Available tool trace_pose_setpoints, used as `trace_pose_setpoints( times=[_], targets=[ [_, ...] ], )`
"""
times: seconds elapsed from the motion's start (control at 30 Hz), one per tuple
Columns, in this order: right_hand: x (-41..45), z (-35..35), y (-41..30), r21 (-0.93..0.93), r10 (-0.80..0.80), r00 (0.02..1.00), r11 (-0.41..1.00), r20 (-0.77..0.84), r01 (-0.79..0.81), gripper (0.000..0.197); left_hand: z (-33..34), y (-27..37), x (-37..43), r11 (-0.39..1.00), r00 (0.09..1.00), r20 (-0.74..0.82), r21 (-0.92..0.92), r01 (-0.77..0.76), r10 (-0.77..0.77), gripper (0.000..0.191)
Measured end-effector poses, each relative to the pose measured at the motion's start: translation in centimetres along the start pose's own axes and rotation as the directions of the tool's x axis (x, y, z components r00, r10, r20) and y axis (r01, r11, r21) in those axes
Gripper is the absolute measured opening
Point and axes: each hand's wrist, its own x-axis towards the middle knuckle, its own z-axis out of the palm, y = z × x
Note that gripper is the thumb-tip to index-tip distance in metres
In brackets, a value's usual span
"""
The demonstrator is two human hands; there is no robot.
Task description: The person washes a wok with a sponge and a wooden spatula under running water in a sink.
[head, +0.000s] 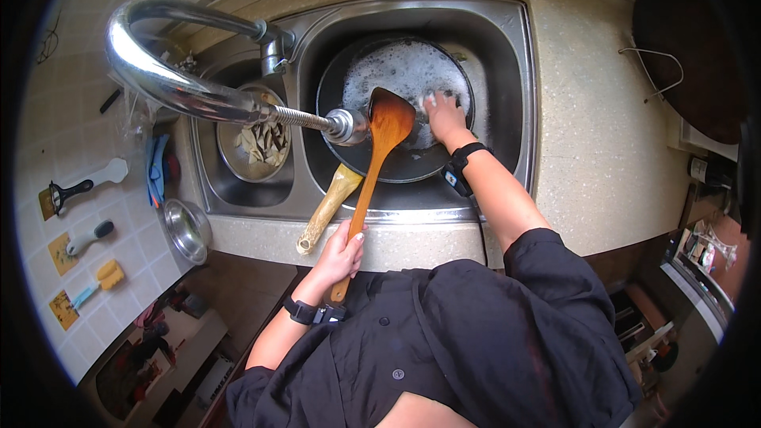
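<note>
My left hand [342, 255] is closed around the handle of a wooden spatula [389, 125], whose darkened blade is raised above the pan. A large dark frying pan [333, 92] with soapy, foamy water sits in the right sink basin [499, 71]. Its yellowish handle [329, 208] points toward me over the sink's front rim. My right hand [445, 116] is in the foam at the pan's right side; white suds cover the fingertips, and whether they hold anything cannot be told. The spout end of a chrome faucet [346, 126] hangs over the pan, just left of the spatula blade.
The left basin [238, 195] holds a strainer-like bowl [223, 157] with pale and dark scraps. A steel bowl [184, 232] stands left of the sink. Brushes [90, 236] hang on the tiled wall. At right are a speckled countertop [594, 131], a large round dark lid or board [684, 59] and a wire stand [669, 56].
</note>
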Motion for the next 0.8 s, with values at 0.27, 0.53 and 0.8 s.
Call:
trace_pose_setpoints(
  times=[0.27,0.53,0.8],
  targets=[
    [-1.6,-3.2,-1.6,0.816,-0.223,0.79,0.25,0.572,-0.521,0.02,-0.9,-1.1,1.3,0.999,0.998,-0.044,-0.022,0.034,-0.035,0.017],
    [-3.0,-7.5,-7.0,0.637,-0.26,0.889,0.624,-0.377,0.453,0.015,0.1,-0.1,1.4,0.999,0.999,0.017,0.025,0.033,-0.034,0.01],
    [1.3,-5.8,-5.7,0.586,-0.192,0.953,0.754,-0.236,0.297,0.014,0.8,-0.8,0.4,0.991,0.999,0.032,0.136,0.01,-0.014,0.008]
  ],
)
